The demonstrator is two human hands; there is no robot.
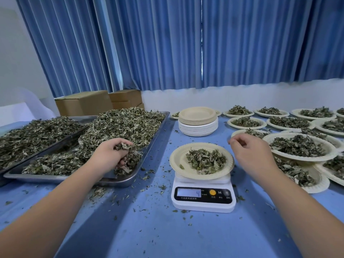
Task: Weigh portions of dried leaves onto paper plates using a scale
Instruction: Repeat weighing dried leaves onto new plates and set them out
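The left hand (109, 153) is in the near tray (122, 182). Its fingers are curled tight around a handful of leaves (126, 155), low over the tray's front corner. Behind it, a big heap (121, 125) of dried leaves fills the tray. A second tray (61, 140) with more leaves sits just to the left, and it touches the first one. The scale (202, 196) stands on the blue table (149, 229), right of the trays. A paper plate (176, 161) sits on top of it with a small pile (205, 161) of leaves in the middle. The screen shows a 4. The right hand (249, 153) hangs in the air just right of that plate and does not touch it. Its fingers are loosely bent, and I can see nothing in them. Behind the scale is a stack (198, 127) of bare plates. Many filled plates (268, 138) lie to the right, some over each other's edges. Leaf bits are scattered on the table. Brown boxes (83, 103) stand behind the trays, in front of a blue curtain (167, 43).
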